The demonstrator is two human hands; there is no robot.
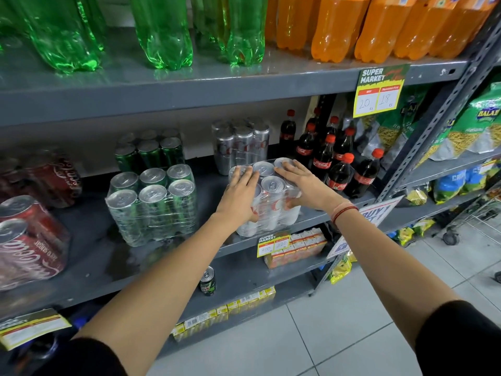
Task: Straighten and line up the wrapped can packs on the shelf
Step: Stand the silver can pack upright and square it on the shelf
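A shrink-wrapped pack of silver cans [271, 204] stands at the front edge of the grey middle shelf [89, 256]. My left hand [240, 195] lies on its top left side, fingers spread, thumb down the front. My right hand [301, 183] presses on its top right side, thumb against the front cans. A second silver pack [240, 143] stands behind it. To the left sits a wrapped pack of green cans [153, 206], with another green pack [150, 153] behind. Red cola can packs [29, 240] lie tilted at the far left.
Small cola bottles [339, 161] stand right beside the held pack. Green and orange big bottles [162, 31] fill the shelf above. A price tag [273, 244] hangs below the pack. A lone green can [208, 280] and juice cartons [298, 248] sit on the lower shelf. Snack bags [474, 123] are on the right rack.
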